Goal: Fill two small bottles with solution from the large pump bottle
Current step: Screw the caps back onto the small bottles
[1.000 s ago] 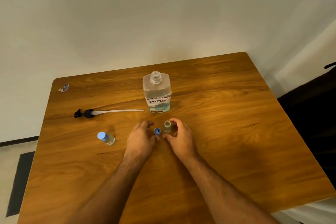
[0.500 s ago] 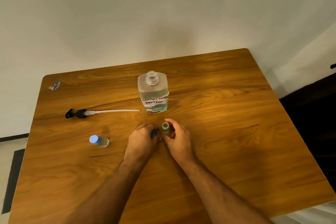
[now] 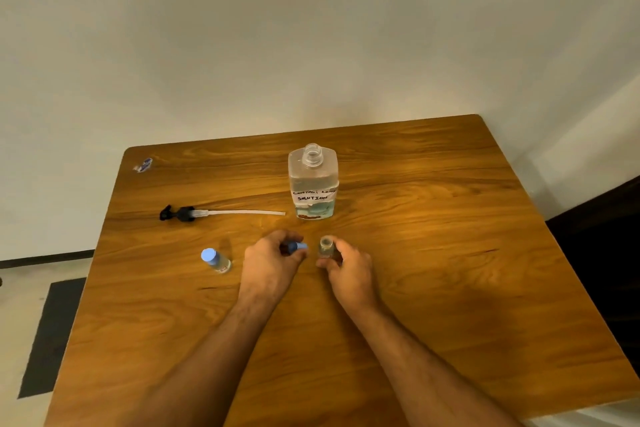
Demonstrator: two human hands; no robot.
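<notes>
- Left hand [image 3: 272, 262] curled round a little blue cap [image 3: 298, 246], pinched at the fingertips.
- Right hand [image 3: 348, 269] wrapped round a small open bottle [image 3: 326, 246], held upright just off or on the table [image 3: 450, 236] (hard to tell which).
- Other small bottle [image 3: 215, 260] standing to the left, blue cap on, looks filled.
- Big bottle [image 3: 312, 180] behind the hands, mouth open, pump [image 3: 194, 213] lying beside it on the left.
- Step in hand, most likely: closing the second bottle.
- Next: bring cap over the mouth, sit it flat, twist gently. Keep bottle straight, or spill.
</notes>
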